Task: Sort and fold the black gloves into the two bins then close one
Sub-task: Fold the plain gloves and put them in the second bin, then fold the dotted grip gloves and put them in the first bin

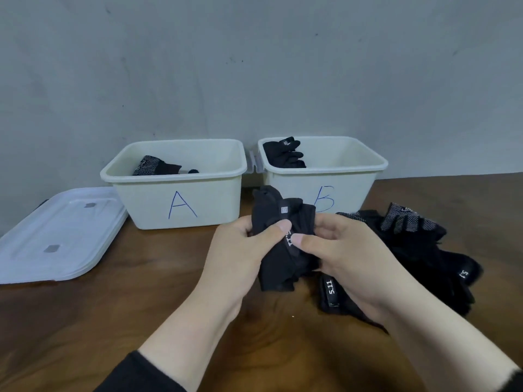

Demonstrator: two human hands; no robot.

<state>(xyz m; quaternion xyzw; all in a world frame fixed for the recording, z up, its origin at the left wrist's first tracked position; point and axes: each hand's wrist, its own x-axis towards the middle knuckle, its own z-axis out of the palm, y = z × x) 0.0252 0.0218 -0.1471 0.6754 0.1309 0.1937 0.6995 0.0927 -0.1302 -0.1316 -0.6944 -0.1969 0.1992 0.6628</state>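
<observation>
Left hand [240, 244] and right hand [336, 250] both in tight grip on bunched black fabric glove [278, 250] above brown wooden tabletop [127, 306]. Loose black glove pile [418, 250] just right. Beyond: cream plastic bin A [181, 199], bin B [353, 176], each holding gloves; white lid [56, 236] lies left.

A dark brown wooden table [127, 306] set against a grey wall carries two cream plastic bins side by side at the back, one marked A [181, 199], the other marked B [353, 188]; a flat translucent white plastic lid [56, 236] lies at left; a heap of black fabric gloves [418, 256] lies at right.
</observation>
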